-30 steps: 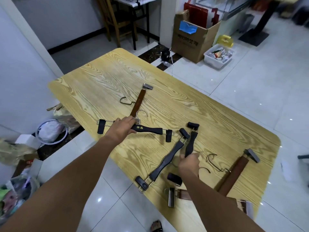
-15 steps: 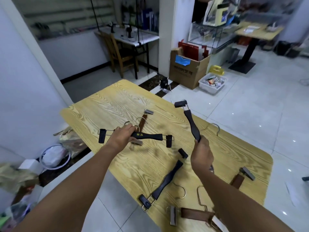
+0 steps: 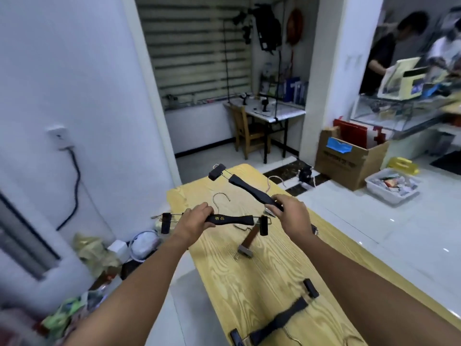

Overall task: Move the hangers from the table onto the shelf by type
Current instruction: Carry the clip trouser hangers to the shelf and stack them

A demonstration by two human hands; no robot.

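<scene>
My left hand [image 3: 197,218] grips a black clip hanger [image 3: 232,220] with gold lettering, held level above the far part of the wooden table [image 3: 249,280]. My right hand [image 3: 289,211] grips a second black clip hanger [image 3: 247,187], which slants up and to the left. A brown wooden clip hanger [image 3: 248,242] lies on the table below my hands. Another black clip hanger [image 3: 279,320] lies near the table's near end. No shelf is in view.
A white wall [image 3: 74,96] stands to the left, with bags and clutter [image 3: 99,253] on the floor below it. Beyond the table are a chair [image 3: 247,131], a small desk [image 3: 272,113], a cardboard box [image 3: 349,161] and a plastic bin [image 3: 391,186]. Two people stand at the back right.
Both hands have lifted their black hangers off the table and raised them. The view has tilted upward, so the room beyond now shows and the nearer hangers have dropped low or out of view.
</scene>
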